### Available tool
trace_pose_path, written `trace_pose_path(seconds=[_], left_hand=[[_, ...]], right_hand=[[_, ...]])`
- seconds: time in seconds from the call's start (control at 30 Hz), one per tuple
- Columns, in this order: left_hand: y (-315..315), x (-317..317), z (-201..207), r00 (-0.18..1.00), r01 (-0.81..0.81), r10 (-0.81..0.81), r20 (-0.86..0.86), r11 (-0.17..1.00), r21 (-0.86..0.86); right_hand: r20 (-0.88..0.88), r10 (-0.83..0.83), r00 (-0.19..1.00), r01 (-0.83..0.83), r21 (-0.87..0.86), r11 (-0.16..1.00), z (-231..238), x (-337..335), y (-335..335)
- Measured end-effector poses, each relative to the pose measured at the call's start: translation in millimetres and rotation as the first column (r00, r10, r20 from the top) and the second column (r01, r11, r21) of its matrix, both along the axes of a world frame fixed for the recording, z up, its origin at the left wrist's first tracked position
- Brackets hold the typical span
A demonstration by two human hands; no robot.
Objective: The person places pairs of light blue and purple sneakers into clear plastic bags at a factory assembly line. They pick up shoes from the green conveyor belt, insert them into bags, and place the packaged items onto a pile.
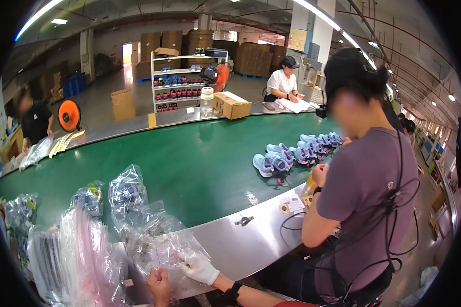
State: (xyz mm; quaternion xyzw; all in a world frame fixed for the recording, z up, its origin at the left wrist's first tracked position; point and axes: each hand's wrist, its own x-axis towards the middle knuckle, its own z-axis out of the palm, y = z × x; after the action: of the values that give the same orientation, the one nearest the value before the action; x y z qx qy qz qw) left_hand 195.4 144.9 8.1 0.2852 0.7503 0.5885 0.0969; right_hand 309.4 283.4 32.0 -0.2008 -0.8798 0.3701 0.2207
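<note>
My left hand is bare, its fingers closed at the near edge of a clear plastic bag. Beside it my right hand, in a white glove with a black band at the wrist, pinches the same bag. The bag lies wrinkled over the steel edge of the bench, its far end reaching toward the green belt. A thick stack of clear bags stands just left of my hands. Behind the bag is a bagged bundle with something bluish inside.
On the green conveyor belt, rows of light blue sneakers stand at right. A co-worker with cables on the back stands close on my right. A metal clip-like piece and labels lie on the steel ledge.
</note>
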Motion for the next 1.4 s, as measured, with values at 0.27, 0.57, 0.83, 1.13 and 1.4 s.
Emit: trace_pose_path(seconds=[0.27, 0.57, 0.83, 1.13, 1.4], left_hand=[[10, 11, 23, 0.999, -0.014, 0.013, 0.037, 0.999, 0.029], [20, 7, 14, 1.0, -0.018, 0.018, 0.008, 1.0, 0.007], [22, 8, 15, 0.998, -0.025, 0.023, 0.053, 0.999, 0.028], [25, 11, 18, 0.999, -0.036, 0.035, 0.029, 0.999, 0.038], [28, 9, 9, 1.0, 0.001, -0.002, 0.014, 1.0, 0.024]], right_hand=[[-0.177, -0.134, 0.975, 0.108, -0.151, 0.983, -5, -9, 2], [-0.263, -0.17, 0.95, 0.108, -0.235, 0.966, -11, -14, 6], [-0.259, -0.17, 0.951, 0.114, -0.218, 0.969, -14, -15, 9], [-0.302, -0.162, 0.939, 0.112, -0.176, 0.978, -24, -15, 11], [-0.266, -0.166, 0.95, 0.116, -0.197, 0.974, -15, -9, 14]])
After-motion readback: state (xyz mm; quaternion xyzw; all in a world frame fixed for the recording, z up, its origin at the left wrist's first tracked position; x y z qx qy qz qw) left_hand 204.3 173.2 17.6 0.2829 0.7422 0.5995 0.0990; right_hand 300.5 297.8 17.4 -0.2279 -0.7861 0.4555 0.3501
